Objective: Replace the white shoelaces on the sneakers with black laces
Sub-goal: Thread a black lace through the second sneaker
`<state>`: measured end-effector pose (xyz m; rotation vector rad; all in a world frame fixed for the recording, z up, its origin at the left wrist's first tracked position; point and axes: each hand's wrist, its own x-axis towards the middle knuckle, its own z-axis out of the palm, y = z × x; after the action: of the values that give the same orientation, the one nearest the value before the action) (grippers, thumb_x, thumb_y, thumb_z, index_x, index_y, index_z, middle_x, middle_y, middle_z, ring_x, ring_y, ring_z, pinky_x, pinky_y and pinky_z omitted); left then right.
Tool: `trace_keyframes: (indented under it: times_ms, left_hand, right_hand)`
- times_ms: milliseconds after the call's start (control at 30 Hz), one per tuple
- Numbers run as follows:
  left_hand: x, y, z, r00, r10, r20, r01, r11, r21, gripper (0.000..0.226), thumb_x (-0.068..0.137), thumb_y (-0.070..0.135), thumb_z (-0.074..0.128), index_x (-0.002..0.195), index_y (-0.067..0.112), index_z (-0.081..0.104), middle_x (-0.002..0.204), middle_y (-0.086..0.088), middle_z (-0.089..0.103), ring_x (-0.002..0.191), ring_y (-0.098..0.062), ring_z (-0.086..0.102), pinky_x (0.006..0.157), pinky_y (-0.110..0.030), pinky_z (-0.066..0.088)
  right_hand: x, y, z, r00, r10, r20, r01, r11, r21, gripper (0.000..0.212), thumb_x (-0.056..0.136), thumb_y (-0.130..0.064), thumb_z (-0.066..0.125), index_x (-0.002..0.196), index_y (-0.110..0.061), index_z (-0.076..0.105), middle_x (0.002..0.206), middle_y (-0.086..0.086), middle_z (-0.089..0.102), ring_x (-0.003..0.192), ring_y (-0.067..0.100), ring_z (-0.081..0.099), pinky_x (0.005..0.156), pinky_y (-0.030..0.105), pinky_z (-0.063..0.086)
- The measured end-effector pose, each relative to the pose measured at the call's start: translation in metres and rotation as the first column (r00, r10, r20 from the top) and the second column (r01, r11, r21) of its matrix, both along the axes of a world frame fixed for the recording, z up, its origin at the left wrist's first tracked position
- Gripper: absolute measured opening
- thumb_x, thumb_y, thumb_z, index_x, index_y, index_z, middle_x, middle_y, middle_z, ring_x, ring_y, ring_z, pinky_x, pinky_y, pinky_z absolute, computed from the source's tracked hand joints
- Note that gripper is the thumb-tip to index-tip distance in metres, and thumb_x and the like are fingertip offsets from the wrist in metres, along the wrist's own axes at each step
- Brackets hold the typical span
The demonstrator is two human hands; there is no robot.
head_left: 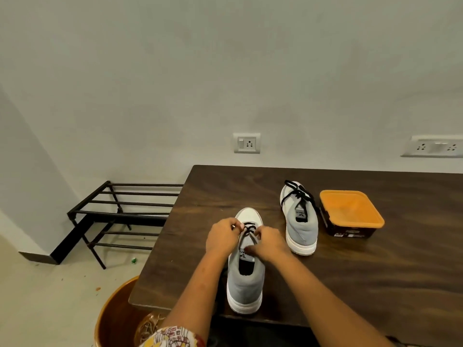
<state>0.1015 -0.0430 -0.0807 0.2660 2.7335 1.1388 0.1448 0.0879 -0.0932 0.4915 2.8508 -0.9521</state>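
Head view, down over both forearms. On the dark table (375,284), close to the front edge and heel toward the camera: near sneaker (244,284), grey with a white sole. Across its eyelets, black lace (249,230) crossed in several rows. No white lace to be seen on it.

Pinching one strand at the left edge of the eyelets: left hand (221,237), fingertips pressed together on the cord. Curled down over the tongue from the other side: right hand (269,244), seemingly gripping the other strand, though partly hidden by its own knuckles.

Further back and to the right, well apart: far sneaker (302,226), already threaded in black, loose ends looped toward the toe. Just beside that, orange-lidded box (350,209). Below the table's near corner, bin (112,316) with a pale tangle inside, too unclear to name.

Judging by the rows done: lacing of the second shoe, up near the top eyelets. Next, probably: feeding each tip through any remaining holes, pulling both sides even, then snugging the rows without twisting the cord. Calls for a fine pinch right at the tip and a steady shoe.
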Motion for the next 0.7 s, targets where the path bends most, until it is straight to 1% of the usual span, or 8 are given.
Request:
trace_keyframes:
  times_ms: [33, 100, 233, 300, 367, 467, 600, 700]
  left_hand:
    - [0.003, 0.002, -0.002, 0.999, 0.036, -0.031, -0.036, 0.999, -0.001, 0.014, 0.091, 0.027, 0.054, 0.088, 0.028, 0.067, 0.094, -0.003, 0.070, 0.088, -0.025, 0.064, 0.071, -0.031, 0.047]
    - [0.006, 0.008, -0.005, 0.996, 0.046, -0.081, -0.048, 0.999, -0.022, 0.016, 0.092, 0.028, 0.053, 0.097, 0.027, 0.068, 0.101, -0.001, 0.068, 0.094, -0.024, 0.062, 0.076, -0.031, 0.048]
    - [0.008, 0.018, -0.006, 0.992, -0.022, -0.124, 0.017, 0.999, -0.043, 0.016, 0.091, 0.024, 0.054, 0.098, 0.021, 0.068, 0.109, -0.003, 0.062, 0.100, -0.022, 0.060, 0.084, -0.032, 0.048]
    - [0.009, 0.022, -0.007, 0.993, -0.054, -0.107, 0.052, 0.998, -0.025, 0.016, 0.089, 0.021, 0.054, 0.097, 0.021, 0.069, 0.104, -0.005, 0.065, 0.096, -0.024, 0.062, 0.082, -0.034, 0.050]
    - [0.011, 0.026, -0.007, 0.994, -0.078, -0.080, 0.077, 0.997, -0.016, 0.014, 0.089, 0.026, 0.054, 0.093, 0.027, 0.068, 0.095, -0.003, 0.069, 0.090, -0.023, 0.063, 0.077, -0.034, 0.052]
    - [0.013, 0.030, -0.006, 0.987, -0.099, -0.124, 0.083, 0.988, -0.127, 0.016, 0.090, 0.036, 0.054, 0.097, 0.030, 0.068, 0.097, 0.002, 0.069, 0.093, -0.019, 0.063, 0.074, -0.030, 0.050]
    - [0.016, 0.032, -0.002, 0.954, -0.158, -0.254, 0.063, 0.936, -0.346, 0.027, 0.096, 0.031, 0.044, 0.111, 0.027, 0.065, 0.108, -0.001, 0.067, 0.099, -0.023, 0.063, 0.077, -0.032, 0.049]
    - [0.018, 0.028, -0.003, 0.944, -0.176, -0.280, 0.053, 0.915, -0.399, 0.029, 0.098, 0.028, 0.040, 0.115, 0.027, 0.063, 0.108, -0.002, 0.067, 0.098, -0.023, 0.063, 0.074, -0.031, 0.048]
  right_hand:
    - [0.002, -0.002, -0.004, 1.000, -0.013, -0.013, 0.013, 0.998, 0.057, 0.029, 0.081, -0.026, 0.067, 0.107, -0.013, 0.065, 0.106, 0.006, 0.067, 0.096, 0.025, 0.063, 0.078, 0.030, 0.049]
    - [0.002, -0.003, -0.009, 0.995, -0.078, -0.065, 0.081, 0.996, 0.042, 0.025, 0.088, -0.022, 0.058, 0.110, -0.016, 0.068, 0.111, 0.010, 0.068, 0.102, 0.030, 0.062, 0.081, 0.031, 0.048]
    - [0.002, 0.004, -0.016, 0.975, -0.200, -0.094, 0.184, 0.971, -0.153, 0.022, 0.093, -0.027, 0.056, 0.106, -0.018, 0.072, 0.108, 0.008, 0.070, 0.100, 0.028, 0.062, 0.074, 0.027, 0.043]
    - [0.004, 0.009, -0.018, 0.958, -0.268, -0.100, 0.237, 0.940, -0.248, 0.020, 0.092, -0.025, 0.058, 0.103, -0.016, 0.072, 0.105, 0.007, 0.071, 0.096, 0.025, 0.062, 0.070, 0.026, 0.040]
    - [0.007, 0.015, -0.019, 0.948, -0.303, -0.094, 0.260, 0.913, -0.315, 0.017, 0.092, -0.019, 0.058, 0.099, -0.011, 0.071, 0.101, 0.009, 0.069, 0.091, 0.024, 0.059, 0.069, 0.026, 0.037]
    - [0.009, 0.020, -0.019, 0.943, -0.327, -0.065, 0.278, 0.879, -0.387, 0.013, 0.091, -0.011, 0.056, 0.092, -0.011, 0.069, 0.093, 0.009, 0.066, 0.086, 0.024, 0.058, 0.072, 0.033, 0.044]
    - [0.008, 0.018, -0.019, 0.934, -0.352, -0.062, 0.294, 0.857, -0.422, 0.017, 0.089, -0.006, 0.054, 0.088, -0.013, 0.069, 0.090, 0.007, 0.065, 0.088, 0.025, 0.059, 0.074, 0.035, 0.046]
    - [0.006, 0.016, -0.018, 0.933, -0.353, -0.071, 0.294, 0.859, -0.419, 0.015, 0.090, -0.011, 0.055, 0.091, -0.010, 0.070, 0.094, 0.008, 0.067, 0.090, 0.026, 0.060, 0.077, 0.036, 0.048]
